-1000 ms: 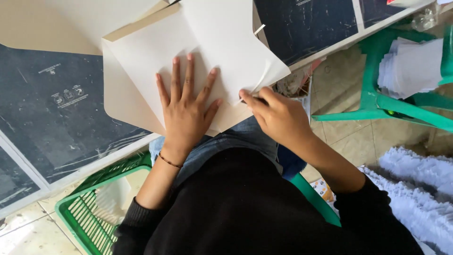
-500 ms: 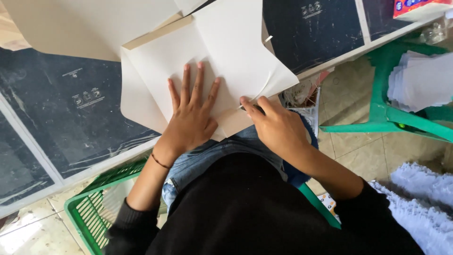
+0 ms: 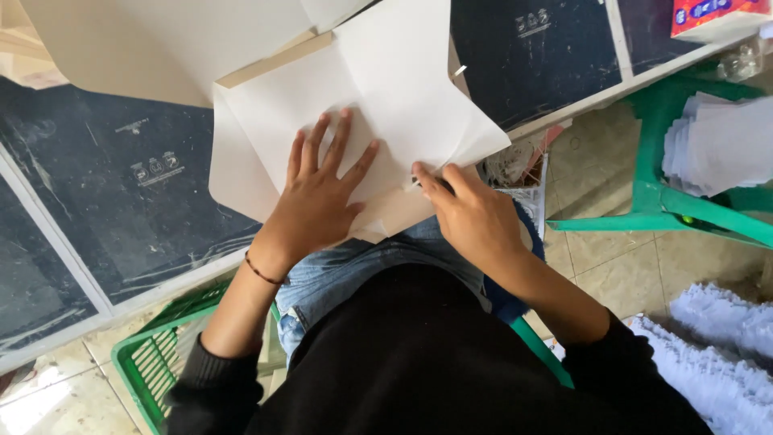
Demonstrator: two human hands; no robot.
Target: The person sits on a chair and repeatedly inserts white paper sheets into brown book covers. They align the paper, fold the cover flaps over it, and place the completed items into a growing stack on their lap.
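White folded paper sheet (image 3: pixel 378 105): left hand (image 3: pixel 318 201) flat on it, right hand (image 3: pixel 475 217) pinching edge.

White paper sheet (image 3: pixel 378 105), green plastic basket (image 3: pixel 153 362), green chair (image 3: pixel 668 201), black sleeves, blue jeans (image 3: pixel 354 266), dark tabletop (image 3: pixel 121 193)

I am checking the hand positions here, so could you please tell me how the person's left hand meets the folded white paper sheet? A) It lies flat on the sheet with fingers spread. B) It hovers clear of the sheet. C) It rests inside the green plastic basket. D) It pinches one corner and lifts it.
A: the left hand lies palm-down, fingers spread, on the folded white paper sheet.
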